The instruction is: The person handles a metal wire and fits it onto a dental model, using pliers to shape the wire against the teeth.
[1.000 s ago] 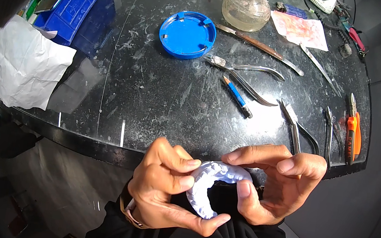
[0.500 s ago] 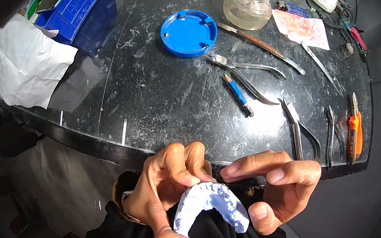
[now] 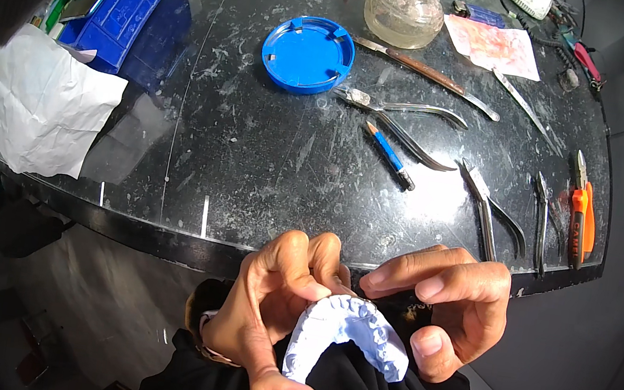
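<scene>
A pale blue-white dental cast [image 3: 379, 340], horseshoe-shaped with a row of teeth, is held over my lap just off the bench's front edge. My left hand [image 3: 269, 301] grips its left side, with the thumb at the lower left end and bent fingers at the front teeth. A thin dark line, perhaps a wire, shows along the front teeth; it is too small to make out. My right hand [image 3: 456, 307] is beside the cast, its thumb apart from its curved fingers. The right fingertips come close to the front teeth; whether they touch is unclear.
On the dark bench [image 3: 254, 155] lie a blue round lid [image 3: 308, 55], metal pliers [image 3: 387, 114], a blue pencil [image 3: 388, 154], a wooden-handled knife [image 3: 425, 74] and orange-handled pliers [image 3: 581, 221]. A glass burner [image 3: 403, 16], crumpled paper [image 3: 50, 102] and a blue bin [image 3: 122, 13] stand farther off.
My right hand has shifted slightly left, its fingers a little closer to the cast. The cast and my left hand have hardly moved.
</scene>
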Demonstrator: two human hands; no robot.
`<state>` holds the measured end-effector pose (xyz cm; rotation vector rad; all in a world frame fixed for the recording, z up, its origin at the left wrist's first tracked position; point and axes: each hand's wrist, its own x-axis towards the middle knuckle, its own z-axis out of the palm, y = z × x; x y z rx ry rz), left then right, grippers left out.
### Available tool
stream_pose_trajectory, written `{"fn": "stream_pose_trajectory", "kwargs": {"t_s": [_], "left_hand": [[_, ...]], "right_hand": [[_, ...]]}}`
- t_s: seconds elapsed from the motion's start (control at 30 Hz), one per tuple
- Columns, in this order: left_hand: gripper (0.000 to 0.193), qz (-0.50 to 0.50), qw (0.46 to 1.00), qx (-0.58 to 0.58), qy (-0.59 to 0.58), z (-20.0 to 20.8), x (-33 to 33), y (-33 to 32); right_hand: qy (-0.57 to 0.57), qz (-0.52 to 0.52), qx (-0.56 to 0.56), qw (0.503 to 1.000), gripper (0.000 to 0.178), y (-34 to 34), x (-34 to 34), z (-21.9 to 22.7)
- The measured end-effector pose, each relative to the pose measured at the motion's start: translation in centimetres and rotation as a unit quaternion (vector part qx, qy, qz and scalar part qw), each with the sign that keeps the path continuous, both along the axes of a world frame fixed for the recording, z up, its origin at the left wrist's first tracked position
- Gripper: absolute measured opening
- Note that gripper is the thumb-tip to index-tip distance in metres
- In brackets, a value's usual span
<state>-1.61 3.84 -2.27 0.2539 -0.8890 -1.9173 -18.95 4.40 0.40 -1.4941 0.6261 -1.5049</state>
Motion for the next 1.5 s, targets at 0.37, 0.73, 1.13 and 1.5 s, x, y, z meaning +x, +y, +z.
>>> {"fn": "stream_pose_trajectory", "kwargs": {"t_s": [0.37,0.73,1.13,1.5], "left_hand": [[0.068,0.062,0.994,-0.055,-0.077,0.0,-0.1,0.0],[0.064,0.133,0.980,-0.095,-0.114,-0.2,-0.1,0.2],[0.062,0.247,0.934,-0.166,-0.196,-0.2,-0.5,0.5],[0.052,0.329,0.824,-0.358,-0.289,0.1,-0.7,1.3]], "right_hand": [[0.029,-0.018,0.012,0.999,0.027,-0.1,-0.3,0.4],[0.098,-0.013,-0.020,0.995,0.022,-0.5,-0.5,0.4],[0.095,-0.030,-0.042,0.994,0.039,-0.6,0.1,0.1],[0.024,-0.052,-0.091,0.994,0.050,-0.7,0.5,-0.3]]}}
